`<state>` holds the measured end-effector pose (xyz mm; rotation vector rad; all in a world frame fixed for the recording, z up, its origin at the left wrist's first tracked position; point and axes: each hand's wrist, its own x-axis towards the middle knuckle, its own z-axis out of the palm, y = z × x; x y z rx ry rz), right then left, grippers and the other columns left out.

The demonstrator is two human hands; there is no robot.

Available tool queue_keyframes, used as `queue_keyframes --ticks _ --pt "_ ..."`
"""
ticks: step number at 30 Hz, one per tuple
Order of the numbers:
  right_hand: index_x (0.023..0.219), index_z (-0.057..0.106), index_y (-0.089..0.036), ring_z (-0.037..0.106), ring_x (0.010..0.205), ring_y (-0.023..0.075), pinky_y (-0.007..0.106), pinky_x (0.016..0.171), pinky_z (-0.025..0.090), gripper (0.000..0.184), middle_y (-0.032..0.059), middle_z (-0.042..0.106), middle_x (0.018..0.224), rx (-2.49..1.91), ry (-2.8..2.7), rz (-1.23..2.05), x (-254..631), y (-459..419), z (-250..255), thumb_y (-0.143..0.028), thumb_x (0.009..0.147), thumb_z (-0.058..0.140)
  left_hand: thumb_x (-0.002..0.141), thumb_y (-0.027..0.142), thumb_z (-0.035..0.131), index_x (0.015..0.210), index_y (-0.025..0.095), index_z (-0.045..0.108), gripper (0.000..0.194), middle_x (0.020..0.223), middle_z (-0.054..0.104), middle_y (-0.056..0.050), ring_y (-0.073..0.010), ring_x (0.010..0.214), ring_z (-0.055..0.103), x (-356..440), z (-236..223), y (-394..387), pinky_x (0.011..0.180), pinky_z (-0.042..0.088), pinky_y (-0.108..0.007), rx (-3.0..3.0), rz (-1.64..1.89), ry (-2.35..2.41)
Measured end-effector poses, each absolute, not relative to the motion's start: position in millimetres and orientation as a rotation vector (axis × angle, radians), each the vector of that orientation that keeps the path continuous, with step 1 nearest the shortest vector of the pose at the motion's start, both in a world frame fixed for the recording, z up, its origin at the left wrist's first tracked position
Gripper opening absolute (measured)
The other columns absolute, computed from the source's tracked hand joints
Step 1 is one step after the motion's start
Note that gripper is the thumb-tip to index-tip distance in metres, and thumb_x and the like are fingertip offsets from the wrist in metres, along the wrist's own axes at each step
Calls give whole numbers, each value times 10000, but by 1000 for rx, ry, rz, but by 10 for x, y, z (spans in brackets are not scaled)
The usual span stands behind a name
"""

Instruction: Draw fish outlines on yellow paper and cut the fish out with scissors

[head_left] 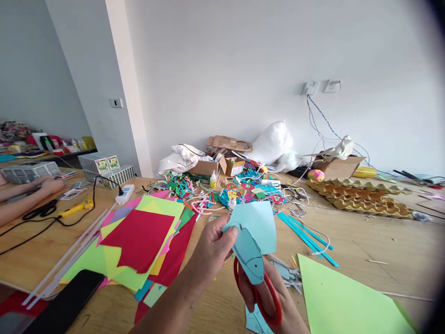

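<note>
Between the thumb and fingers of my left hand (pixel 214 243) is a light blue paper sheet (pixel 260 225) with a fish outline drawn on it. The paper's lower end, around the fish's head, is trimmed to a rounded shape. My right hand (pixel 283 301) has its fingers through the handles of red scissors (pixel 277 304), just below the fish's head. The paper hides the blades, so I cannot tell how far apart they are. Under my right hand lies a light blue paper scrap (pixel 256 321) with pen lines. Small blue pieces with drawings (pixel 287 273) rest beside it.
Coloured paper sheets (pixel 142 236) are piled on the left, near a black phone (pixel 66 301). A green sheet (pixel 333 297) lies right. Craft scraps, boxes and egg trays (pixel 361 197) line the back. Another person's hands (pixel 48 185) are far left, near a yellow glue gun (pixel 78 206).
</note>
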<state>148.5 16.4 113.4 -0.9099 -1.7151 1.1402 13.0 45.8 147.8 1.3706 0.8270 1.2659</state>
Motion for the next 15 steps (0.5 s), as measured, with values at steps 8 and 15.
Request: queue_keyframes --ticks 8,15 --pt "770 521 -210 341 420 118 237 427 296 426 -57 388 459 -852 -1715 1267 1495 190 1136 -559 905 319 844 402 463 707 191 442 252 549 318 69 -69 452 263 120 1466 445 421 224 -188 1354 1271 829" --pt "547 385 -221 318 394 93 223 407 280 498 -58 353 427 -852 -1693 1310 1472 178 1179 -582 887 339 837 410 474 664 188 427 286 539 318 68 -73 463 267 100 1459 466 429 233 -188 1375 1288 813"
